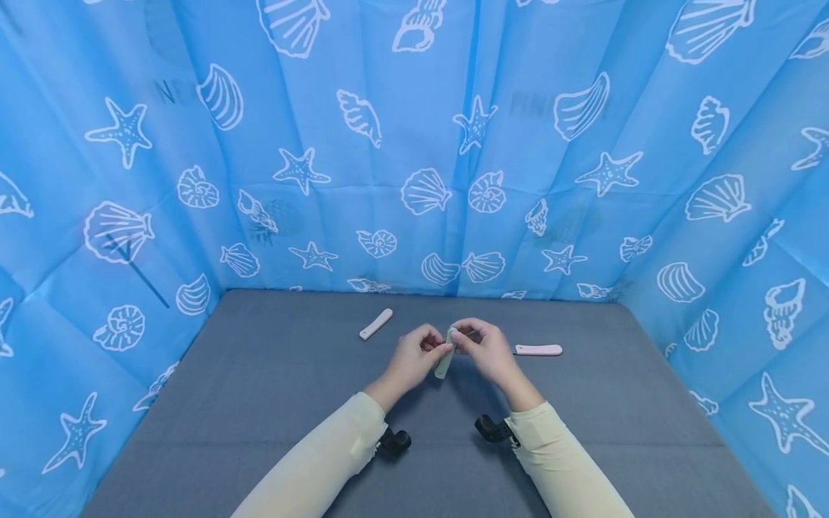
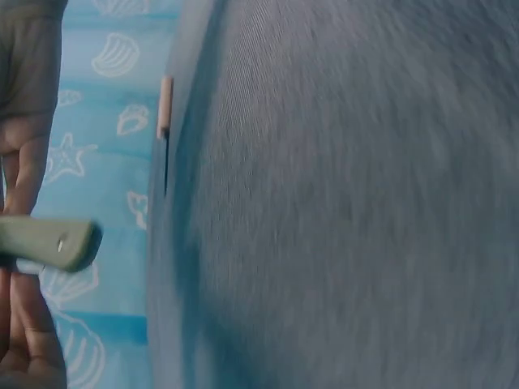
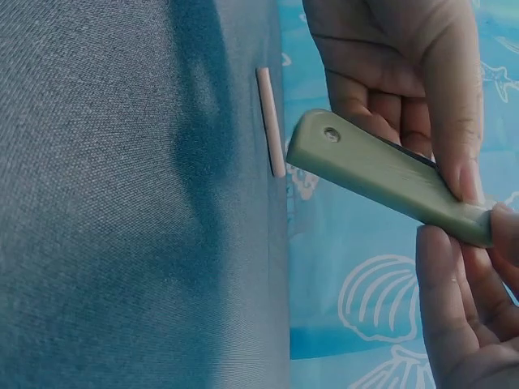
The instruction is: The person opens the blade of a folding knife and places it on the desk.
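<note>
The grip of the left hand (image 1: 411,357) and right hand (image 1: 487,352) pinches a green folding knife (image 1: 443,366) above the tabletop (image 1: 278,410); one thumb slipping, I'd say, could drop it or nick a finger.

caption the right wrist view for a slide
Left hand and right hand pinch a green handle above the grey tabletop.

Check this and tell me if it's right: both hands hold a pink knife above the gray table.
Not quite: the knife held by the left hand and right hand is green, not pink, as the right wrist view shows. It is indeed above the gray table.
</note>
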Demonstrator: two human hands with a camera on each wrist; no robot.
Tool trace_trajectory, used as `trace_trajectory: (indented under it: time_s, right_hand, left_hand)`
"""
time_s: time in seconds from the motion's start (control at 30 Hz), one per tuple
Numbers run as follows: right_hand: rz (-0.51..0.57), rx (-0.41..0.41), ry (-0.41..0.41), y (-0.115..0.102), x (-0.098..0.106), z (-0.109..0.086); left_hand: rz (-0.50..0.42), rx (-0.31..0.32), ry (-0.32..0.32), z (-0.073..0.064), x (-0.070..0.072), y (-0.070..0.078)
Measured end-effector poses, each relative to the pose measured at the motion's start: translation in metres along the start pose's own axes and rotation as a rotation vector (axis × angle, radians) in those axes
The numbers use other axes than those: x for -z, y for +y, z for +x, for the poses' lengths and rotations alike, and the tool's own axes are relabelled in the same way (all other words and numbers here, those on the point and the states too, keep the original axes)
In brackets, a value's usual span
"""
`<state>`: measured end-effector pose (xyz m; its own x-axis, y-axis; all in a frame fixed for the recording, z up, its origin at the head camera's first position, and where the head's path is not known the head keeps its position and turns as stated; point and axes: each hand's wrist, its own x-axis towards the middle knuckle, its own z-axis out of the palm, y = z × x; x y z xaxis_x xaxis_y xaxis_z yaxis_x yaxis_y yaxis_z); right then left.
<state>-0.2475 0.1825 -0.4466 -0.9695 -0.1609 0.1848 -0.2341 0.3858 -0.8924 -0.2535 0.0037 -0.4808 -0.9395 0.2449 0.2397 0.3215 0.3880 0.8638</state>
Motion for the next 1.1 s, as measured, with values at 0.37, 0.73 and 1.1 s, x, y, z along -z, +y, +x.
trace_trajectory:
  time_s: [0.37,0.73,1.1]
  right_hand:
    - [0.038,-0.009,-0.109,0.002,0.003,-0.006]
    - [0.180,-0.031,-0.112,0.009,0.003,-0.005]
    - [0.301,-0.086,-0.046,0.013,-0.001,-0.003]
  left_hand:
    - [0.227,-0.079,-0.322,0.000,0.016,-0.001]
    - [0.067,-0.086,-0.290,-0.001,0.021,-0.003]
    - [0.015,-0.105,-0.178,-0.001,0.023,-0.005]
